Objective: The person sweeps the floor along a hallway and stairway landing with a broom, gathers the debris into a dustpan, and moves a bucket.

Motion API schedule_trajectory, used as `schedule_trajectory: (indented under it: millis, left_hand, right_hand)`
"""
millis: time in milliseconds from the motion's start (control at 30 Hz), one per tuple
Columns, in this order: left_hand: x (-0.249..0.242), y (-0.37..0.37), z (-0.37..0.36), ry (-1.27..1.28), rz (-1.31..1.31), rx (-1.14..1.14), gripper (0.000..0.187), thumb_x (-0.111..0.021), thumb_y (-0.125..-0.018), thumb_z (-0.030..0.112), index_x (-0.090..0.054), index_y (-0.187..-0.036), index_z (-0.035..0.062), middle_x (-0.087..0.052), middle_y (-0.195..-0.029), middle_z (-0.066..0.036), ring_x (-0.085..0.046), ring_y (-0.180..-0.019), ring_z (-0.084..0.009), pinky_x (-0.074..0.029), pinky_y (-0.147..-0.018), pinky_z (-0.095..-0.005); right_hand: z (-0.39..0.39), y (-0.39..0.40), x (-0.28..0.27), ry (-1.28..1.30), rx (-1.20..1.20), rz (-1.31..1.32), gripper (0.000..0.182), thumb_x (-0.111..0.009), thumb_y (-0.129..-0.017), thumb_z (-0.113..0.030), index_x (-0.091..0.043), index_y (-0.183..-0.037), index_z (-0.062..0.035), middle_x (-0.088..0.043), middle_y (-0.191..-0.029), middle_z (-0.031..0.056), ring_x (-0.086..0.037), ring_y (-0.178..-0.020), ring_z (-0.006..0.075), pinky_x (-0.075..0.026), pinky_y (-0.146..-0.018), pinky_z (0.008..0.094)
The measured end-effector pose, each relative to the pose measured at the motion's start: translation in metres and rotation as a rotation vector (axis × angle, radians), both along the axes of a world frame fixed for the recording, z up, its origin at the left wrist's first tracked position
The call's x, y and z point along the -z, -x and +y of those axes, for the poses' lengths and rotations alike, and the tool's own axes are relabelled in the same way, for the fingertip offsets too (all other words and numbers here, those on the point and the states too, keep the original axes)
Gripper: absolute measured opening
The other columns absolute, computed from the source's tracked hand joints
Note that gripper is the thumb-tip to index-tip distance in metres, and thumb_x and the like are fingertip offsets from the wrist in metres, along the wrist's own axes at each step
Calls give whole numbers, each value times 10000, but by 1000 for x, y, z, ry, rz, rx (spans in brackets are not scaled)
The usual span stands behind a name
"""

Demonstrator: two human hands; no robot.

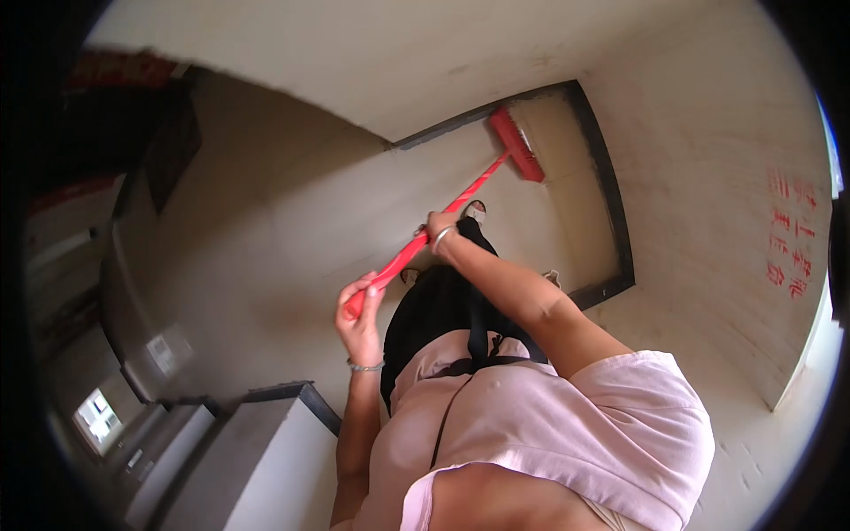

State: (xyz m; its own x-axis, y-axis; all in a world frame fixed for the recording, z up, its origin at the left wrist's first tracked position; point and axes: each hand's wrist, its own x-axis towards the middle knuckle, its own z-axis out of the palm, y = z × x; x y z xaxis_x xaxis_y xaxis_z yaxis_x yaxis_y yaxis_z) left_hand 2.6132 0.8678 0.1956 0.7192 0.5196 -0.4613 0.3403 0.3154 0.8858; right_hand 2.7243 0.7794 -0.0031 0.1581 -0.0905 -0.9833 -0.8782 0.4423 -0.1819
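A red broom (479, 184) slants across the floor in front of me, held in both hands. My left hand (359, 305) is closed around the top end of its handle. Lower down the handle, my right hand (438, 228) grips it with the fingers wrapped round. The wide red broom head (516, 144) rests on the floor in the corner, close to the dark skirting, with its pale bristle side facing right. My feet stand near the lower part of the handle.
Dark skirting (611, 195) runs round the landing floor (567, 212). A wall with red writing (788, 230) rises on the right. Stair steps (257, 442) lie at the lower left, with a small window (99, 418) beyond. A wall edge (381, 133) juts in at the top.
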Motion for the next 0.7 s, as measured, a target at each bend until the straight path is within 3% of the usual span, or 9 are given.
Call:
schedule_trajectory:
  millis: [100, 200, 233, 333, 400, 467, 533, 600, 700]
  left_hand:
    - [-22, 23, 16, -122, 23, -100, 140, -484, -794, 79, -463, -887, -24, -489, -991, -179, -483, -936, -236, -425, -821, -351]
    - [-36, 48, 49, -243, -13, -103, 119, -461, -798, 65, -462, -879, -23, -496, -971, -184, -483, -943, -246, -427, -815, -363]
    - [-41, 51, 58, -262, 8, -97, 107, -446, -802, 58, -462, -873, -20, -495, -976, -182, -484, -946, -247, -431, -804, -367]
    - [-48, 57, 71, -244, -45, -81, 114, -462, -795, 65, -486, -868, -20, -510, -969, -181, -491, -940, -242, -427, -802, -363]
    - [-32, 55, 76, -223, -98, 0, 109, -477, -786, 56, -498, -869, -12, -526, -952, -172, -498, -931, -231, -411, -812, -341]
    - [-27, 49, 67, -163, -260, 51, 77, -507, -763, 20, -518, -834, -9, -561, -912, -126, -516, -900, -169, -395, -782, -259]
    - [-17, 47, 46, -154, -349, 106, 70, -526, -761, 45, -520, -819, 7, -567, -866, -80, -523, -851, -147, -398, -763, -244]
    - [-1, 40, 32, -116, -329, 152, 74, -523, -766, 58, -509, -825, 15, -551, -871, -73, -502, -900, -160, -380, -797, -257]
    - [33, 36, 7, -51, -348, 151, 60, -535, -760, 50, -508, -808, 25, -544, -859, -51, -493, -841, -117, -377, -776, -235]
  right_hand:
    - [50, 29, -5, -69, -1, 109, 364, -275, -760, -267, -319, -1014, -10, -485, -738, 202, -470, -478, 348, -422, -506, 447]
    - [87, 55, -25, -112, -176, 32, 248, -351, -752, -127, -376, -963, 0, -486, -741, 163, -497, -508, 305, -426, -468, 404]
    - [89, 59, -37, -157, -143, 34, 191, -368, -735, -32, -370, -920, 10, -473, -726, 150, -507, -546, 280, -429, -455, 381]
    - [82, 63, -62, -297, -80, -15, 107, -384, -766, -12, -346, -866, -9, -405, -662, 116, -464, -589, 244, -456, -525, 398]
    - [66, 57, -35, -331, -9, -48, 44, -380, -779, -42, -355, -803, -15, -427, -656, 115, -461, -584, 241, -445, -528, 375]
    - [48, 45, -40, -318, 4, -122, 49, -361, -790, -60, -356, -780, -12, -445, -653, 124, -456, -566, 241, -438, -534, 368]
    - [22, 30, -58, -228, -26, -197, 47, -348, -794, -65, -354, -784, -20, -454, -654, 137, -454, -550, 247, -436, -513, 364]
    - [-5, 13, -26, -104, -34, -228, 35, -347, -790, -56, -350, -807, -26, -442, -629, 136, -452, -525, 253, -435, -489, 366]
    - [-26, 7, -33, 107, 1, -250, 40, -359, -777, -49, -336, -810, -42, -415, -586, 119, -424, -470, 233, -412, -427, 350]
